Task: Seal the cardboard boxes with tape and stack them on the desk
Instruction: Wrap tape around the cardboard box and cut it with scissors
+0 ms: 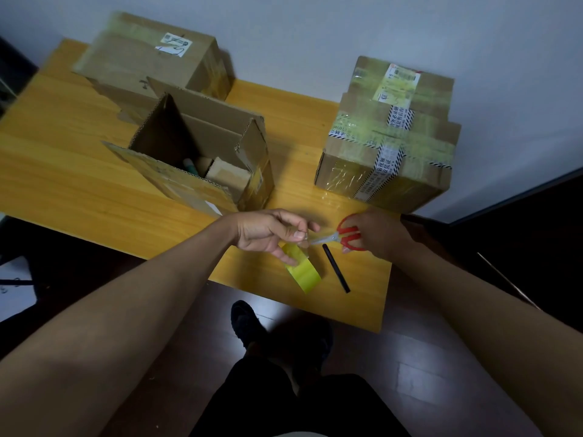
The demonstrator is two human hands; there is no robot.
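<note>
An open cardboard box [202, 162] stands mid-desk with its flaps up and small items inside. A closed box [148, 61] sits behind it at the back left. At the right, taped boxes [388, 143] form a stack. My left hand [271, 234] pinches the free end of clear tape and holds the yellowish tape roll [304, 271] near the desk's front edge. My right hand [378, 234] grips red-handled scissors [342, 236], whose blades point left at the pinched tape.
A black marker [336, 268] lies on the wooden desk [63, 171] just right of the roll. A white wall runs behind the boxes. Dark floor, my legs and a shoe [249, 323] are below the desk's front edge.
</note>
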